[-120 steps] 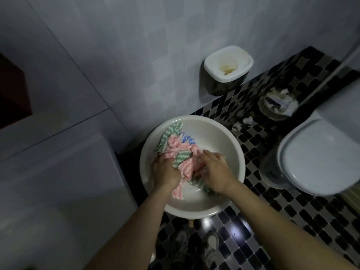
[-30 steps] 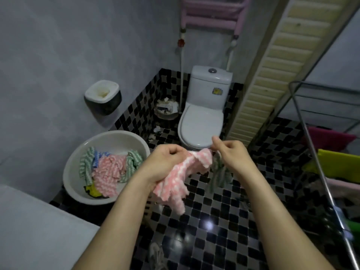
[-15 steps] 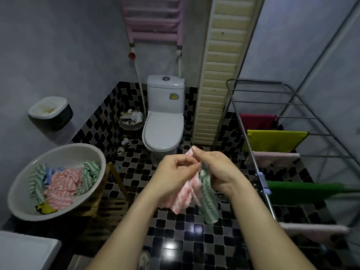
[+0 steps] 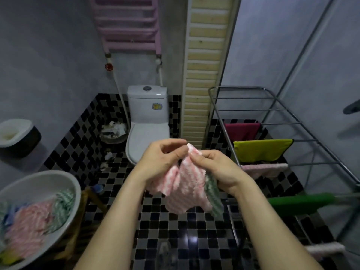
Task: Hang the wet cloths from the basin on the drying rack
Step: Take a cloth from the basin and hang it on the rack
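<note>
Pink striped cloth (image 4: 182, 189): top edge pinched between left hand (image 4: 161, 159) and right hand (image 4: 219, 169), hanging below both. Green striped cloth (image 4: 213, 197) hangs under the right palm. Basin (image 4: 75, 189) lower left; drying rack (image 4: 272, 109) right.

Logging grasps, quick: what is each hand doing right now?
Left hand: pinches the pink cloth.
Right hand: pinches the same pink cloth and holds the green striped cloth.

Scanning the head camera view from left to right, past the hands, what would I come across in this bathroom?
basin → wastebasket → toilet → slatted door → drying rack
</note>
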